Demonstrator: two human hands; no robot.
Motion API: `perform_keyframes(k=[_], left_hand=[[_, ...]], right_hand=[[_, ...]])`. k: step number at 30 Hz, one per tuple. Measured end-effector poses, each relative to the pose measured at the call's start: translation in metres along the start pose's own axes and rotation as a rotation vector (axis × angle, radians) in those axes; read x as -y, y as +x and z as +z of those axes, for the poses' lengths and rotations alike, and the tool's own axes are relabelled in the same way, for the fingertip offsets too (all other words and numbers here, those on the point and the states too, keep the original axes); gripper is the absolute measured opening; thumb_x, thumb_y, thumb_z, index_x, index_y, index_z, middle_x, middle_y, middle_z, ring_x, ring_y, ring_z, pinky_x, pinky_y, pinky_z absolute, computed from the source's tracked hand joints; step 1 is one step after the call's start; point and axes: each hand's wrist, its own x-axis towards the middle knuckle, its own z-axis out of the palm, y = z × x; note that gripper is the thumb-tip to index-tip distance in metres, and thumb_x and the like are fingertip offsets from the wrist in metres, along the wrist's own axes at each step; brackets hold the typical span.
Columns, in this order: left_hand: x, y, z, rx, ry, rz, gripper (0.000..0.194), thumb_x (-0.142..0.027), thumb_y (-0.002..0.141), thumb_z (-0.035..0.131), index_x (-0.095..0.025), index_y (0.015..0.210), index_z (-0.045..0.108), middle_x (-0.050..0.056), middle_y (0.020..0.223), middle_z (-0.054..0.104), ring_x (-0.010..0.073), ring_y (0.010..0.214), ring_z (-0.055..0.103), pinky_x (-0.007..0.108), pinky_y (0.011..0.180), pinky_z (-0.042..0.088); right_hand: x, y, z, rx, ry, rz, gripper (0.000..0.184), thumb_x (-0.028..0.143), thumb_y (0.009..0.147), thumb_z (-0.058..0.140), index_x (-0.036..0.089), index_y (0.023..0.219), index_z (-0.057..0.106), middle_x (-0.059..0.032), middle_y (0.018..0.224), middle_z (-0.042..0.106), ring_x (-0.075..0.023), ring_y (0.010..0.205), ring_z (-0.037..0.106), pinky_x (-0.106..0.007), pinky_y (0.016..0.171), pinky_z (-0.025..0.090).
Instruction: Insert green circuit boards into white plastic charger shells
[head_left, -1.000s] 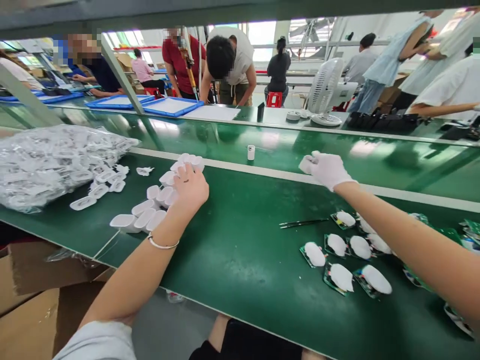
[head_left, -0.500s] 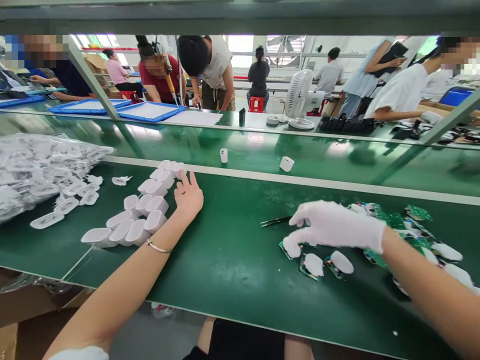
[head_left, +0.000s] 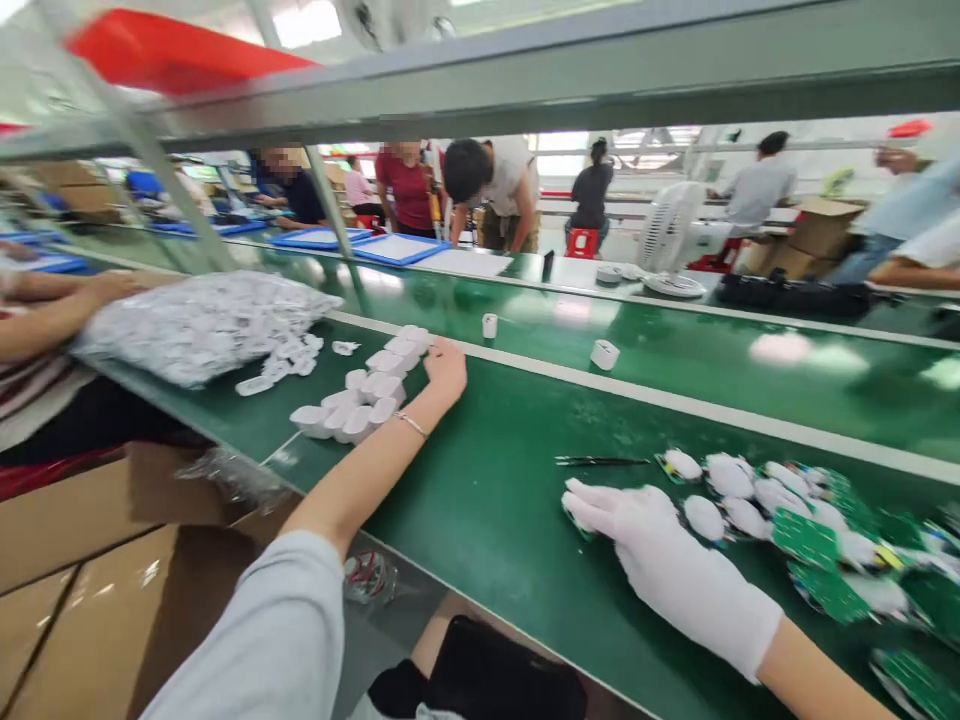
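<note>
Past the stripe (head_left: pixel 675 407), two housings (head_left: pixel 604 355) seem done, rows (head_left: pixel 382 386) left. Left hand (head_left: pixel 448 370), right hand (head_left: pixel 660 540) (on a board (head_left: pixel 581 527)): can't tell either grip.

White glove (head_left: pixel 679 570) (plus slim bracelet (head_left: pixel 412 424))

Green bench (head_left: pixel 495 500): cups (head_left: pixel 384 387), circuit boards (head_left: pixel 805 538)

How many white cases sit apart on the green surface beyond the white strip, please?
2: one case right of the left hand, another case farther right. The hand may hide more.
</note>
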Motion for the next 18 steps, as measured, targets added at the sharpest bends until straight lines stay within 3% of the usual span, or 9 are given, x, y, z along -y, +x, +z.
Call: perform_keyframes(k=[3, 6, 8, 10, 12, 14, 18], left_hand=[[-0.001, -0.026, -0.005, 0.008, -0.010, 0.080, 0.026, -0.013, 0.092, 0.045, -0.009, 0.116, 0.054, 0.012, 0.115, 0.057, 0.0219, 0.103, 0.057, 0.036, 0.083, 0.051], [0.003, -0.065, -0.007, 0.027, -0.041, 0.221, 0.022, -0.008, 0.089, 0.044, -0.011, 0.105, 0.059, 0.010, 0.104, 0.059, 0.0203, 0.098, 0.059, 0.031, 0.078, 0.051], [0.007, -0.090, -0.010, 0.037, -0.076, 0.314, 0.022, -0.012, 0.089, 0.045, -0.014, 0.106, 0.059, 0.010, 0.101, 0.059, 0.0211, 0.099, 0.058, 0.031, 0.078, 0.050], [0.014, -0.107, -0.013, 0.014, -0.114, 0.384, 0.033, -0.023, 0.088, 0.052, -0.018, 0.120, 0.052, 0.011, 0.112, 0.056, 0.0243, 0.108, 0.053, 0.035, 0.086, 0.049], [0.022, -0.112, -0.012, 0.006, -0.270, 0.391, 0.061, -0.033, 0.081, 0.063, -0.020, 0.135, 0.039, 0.013, 0.130, 0.045, 0.0299, 0.122, 0.043, 0.043, 0.100, 0.041], [0.028, -0.108, -0.006, 0.079, -0.507, 0.360, 0.080, -0.031, 0.072, 0.073, -0.018, 0.140, 0.032, 0.015, 0.138, 0.040, 0.0339, 0.127, 0.038, 0.050, 0.106, 0.033], [0.021, -0.098, 0.014, 0.271, -0.765, 0.409, 0.068, -0.012, 0.072, 0.068, -0.015, 0.135, 0.042, 0.012, 0.122, 0.058, 0.0240, 0.108, 0.057, 0.040, 0.096, 0.046]], right_hand=[[-0.001, -0.001, 0.016, -0.101, -0.028, 0.008, 0.045, 0.023, 0.080, 0.047, 0.035, 0.123, 0.058, -0.0066, 0.124, 0.061, -0.0285, 0.099, 0.061, -0.043, 0.078, 0.047], [-0.001, 0.002, 0.035, -0.207, -0.079, 0.103, 0.043, 0.039, 0.079, 0.052, 0.026, 0.119, 0.061, -0.0101, 0.104, 0.068, -0.0318, 0.087, 0.063, -0.047, 0.071, 0.048], [0.001, 0.003, 0.042, -0.222, -0.105, 0.131, 0.038, 0.042, 0.081, 0.051, 0.025, 0.113, 0.063, -0.0078, 0.088, 0.070, -0.0297, 0.076, 0.063, -0.047, 0.070, 0.047], [0.003, 0.004, 0.042, -0.194, -0.106, 0.135, 0.035, 0.037, 0.084, 0.049, 0.024, 0.114, 0.062, -0.0053, 0.082, 0.069, -0.0258, 0.068, 0.062, -0.044, 0.071, 0.047], [0.005, 0.004, 0.035, -0.179, -0.106, 0.170, 0.037, 0.035, 0.084, 0.051, 0.022, 0.118, 0.060, -0.0058, 0.086, 0.068, -0.0253, 0.070, 0.062, -0.042, 0.070, 0.047], [0.007, 0.005, 0.024, -0.172, -0.111, 0.225, 0.038, 0.036, 0.080, 0.057, 0.021, 0.114, 0.061, -0.0084, 0.093, 0.068, -0.0278, 0.079, 0.063, -0.042, 0.071, 0.048], [0.012, 0.008, 0.008, -0.131, 0.028, 0.277, 0.015, 0.032, 0.076, 0.062, 0.023, 0.087, 0.066, -0.0072, 0.080, 0.068, -0.0260, 0.077, 0.064, -0.039, 0.071, 0.049]])
